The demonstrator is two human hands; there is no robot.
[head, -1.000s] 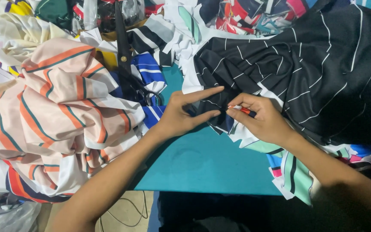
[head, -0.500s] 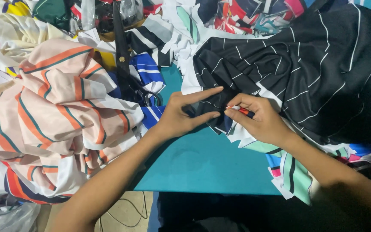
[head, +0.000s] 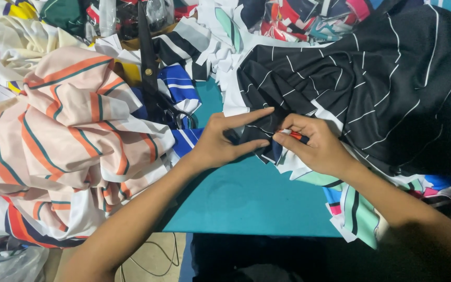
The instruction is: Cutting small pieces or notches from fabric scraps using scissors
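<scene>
A large black fabric with thin white stripes (head: 371, 89) lies over the right half of a teal table (head: 246, 193). My left hand (head: 225, 141) pinches the near edge of this fabric between thumb and forefinger. My right hand (head: 314, 146) sits just beside it, fingers closed on a small red tool (head: 295, 136) held against the same fabric edge. The tool's tip is hidden by cloth and fingers.
Long black scissors (head: 150, 73) lie on blue-and-white striped cloth behind my left hand. A heap of peach fabric with orange stripes (head: 74, 141) fills the left. Assorted cloth scraps (head: 351, 209) hang at the table's right front edge. A plastic bag (head: 6, 263) sits lower left.
My hands stay at the same spot on the black fabric's edge; only the fingers have shifted slightly.
</scene>
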